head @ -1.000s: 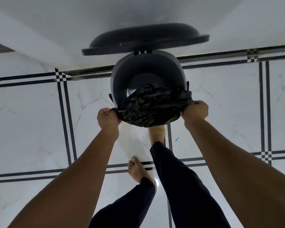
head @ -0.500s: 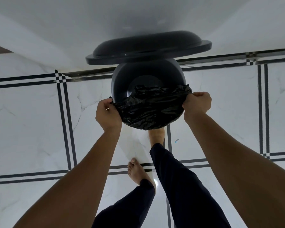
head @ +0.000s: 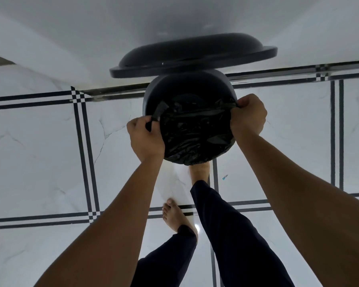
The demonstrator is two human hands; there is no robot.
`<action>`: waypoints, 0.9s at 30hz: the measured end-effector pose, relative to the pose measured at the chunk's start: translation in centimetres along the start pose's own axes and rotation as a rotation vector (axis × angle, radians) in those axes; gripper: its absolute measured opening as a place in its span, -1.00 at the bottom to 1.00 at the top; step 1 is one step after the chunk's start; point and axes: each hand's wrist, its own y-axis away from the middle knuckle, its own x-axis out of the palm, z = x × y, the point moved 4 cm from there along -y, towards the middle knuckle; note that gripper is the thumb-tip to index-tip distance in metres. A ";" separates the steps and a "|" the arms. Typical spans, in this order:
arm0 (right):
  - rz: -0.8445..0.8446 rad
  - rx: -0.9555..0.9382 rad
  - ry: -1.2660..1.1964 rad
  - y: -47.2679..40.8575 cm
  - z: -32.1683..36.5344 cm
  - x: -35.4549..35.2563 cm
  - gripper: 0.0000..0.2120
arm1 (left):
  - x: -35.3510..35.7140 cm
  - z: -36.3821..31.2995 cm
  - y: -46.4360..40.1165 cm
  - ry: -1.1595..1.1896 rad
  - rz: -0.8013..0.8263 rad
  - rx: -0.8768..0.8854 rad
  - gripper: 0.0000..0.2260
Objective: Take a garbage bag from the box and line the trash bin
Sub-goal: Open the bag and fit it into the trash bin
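A: What lies at the far left of the view?

B: A white marble-look tiled floor crossed by paired black inlay lines, meeting a pale wall at the far edge.

A: And the first hand?

B: The left hand sits at the near left of the round dark grey plastic trash bin. Its thumb and fingers are curled, pinching a strip of the crinkled black plastic garbage bag against the bin's left rim.

A: Where is the bag itself?

B: It is draped over the near half of the bin's mouth and hangs down the near outer wall; the far part of the opening shows bare inner wall. The bin's oval dark lid stands raised at the far side, against the wall.

A: The right hand?

B: The right hand grips the bag's edge at the bin's right rim, fingers curled round the plastic. The two hands are apart, on opposite sides of the bin.

A: Nearer the camera?

B: Two bare feet: the right foot just under the bin's near edge, the left foot nearer, both legs in dark trousers.
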 end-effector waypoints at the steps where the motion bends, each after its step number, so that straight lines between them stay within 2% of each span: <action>1: 0.001 -0.007 0.011 -0.2 0.1 0.0 -0.75 | -0.2 -0.1 -0.6 -0.011 -0.006 -0.021 -0.82; 6: -0.017 0.023 -0.034 -0.6 0.6 0.1 -0.71 | -1.3 -0.1 -2.4 -0.204 0.009 0.084 -0.70; 10: -0.054 0.060 -0.133 -0.5 1.0 0.6 -0.63 | -1.6 -0.1 -3.0 -0.328 0.081 0.240 -0.75; 13: 0.002 -0.162 -0.039 0.2 2.4 0.8 -0.59 | -2.0 0.3 -3.2 -0.322 0.108 0.347 -0.83; 16: 0.098 -0.441 0.066 0.8 3.5 1.2 -0.71 | -1.9 0.2 -3.4 -0.363 0.139 0.399 -0.68; 19: 0.164 -0.552 0.152 0.7 3.8 1.7 -0.84 | -1.6 0.0 -3.5 -0.470 0.159 0.396 -0.59; 22: 0.131 -0.588 0.200 0.5 4.4 1.5 -0.88 | -1.8 0.1 -3.4 -0.433 0.117 0.377 -0.69; 27: 0.078 -0.427 0.128 -0.3 4.2 1.4 -0.89 | -1.5 0.9 -3.0 -0.123 0.005 0.043 -0.88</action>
